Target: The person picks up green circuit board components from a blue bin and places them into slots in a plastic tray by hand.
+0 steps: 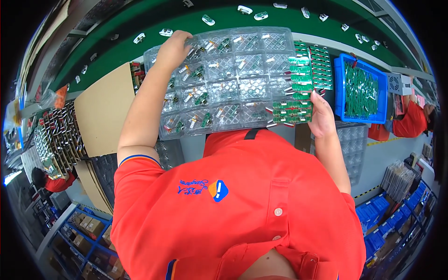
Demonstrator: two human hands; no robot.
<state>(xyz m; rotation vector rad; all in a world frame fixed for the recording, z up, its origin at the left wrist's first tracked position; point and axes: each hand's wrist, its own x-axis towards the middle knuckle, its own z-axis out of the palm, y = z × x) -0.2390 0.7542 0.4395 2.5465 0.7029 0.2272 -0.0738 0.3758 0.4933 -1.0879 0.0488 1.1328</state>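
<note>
A clear plastic tray (224,93) with many square compartments lies before me. Its left compartments hold small green circuit boards (201,99) with wired metallic parts; the right ones show mostly a single metallic part each. My left hand (174,48) reaches to the tray's far left corner, fingers curled down over a compartment; what lies between the fingertips is hidden. At the tray's near right, my right hand (323,114) is closed on the edge of a green circuit board panel (291,113), thumb on top. More green board panels (322,67) lie in rows just beyond it.
A blue bin (339,88) full of green boards stands at the right. Beyond the tray runs a green conveyor belt (186,16) with scattered white pieces (208,20). Brown cardboard (105,112) lies to the left. Other people in red (410,122) are at both sides.
</note>
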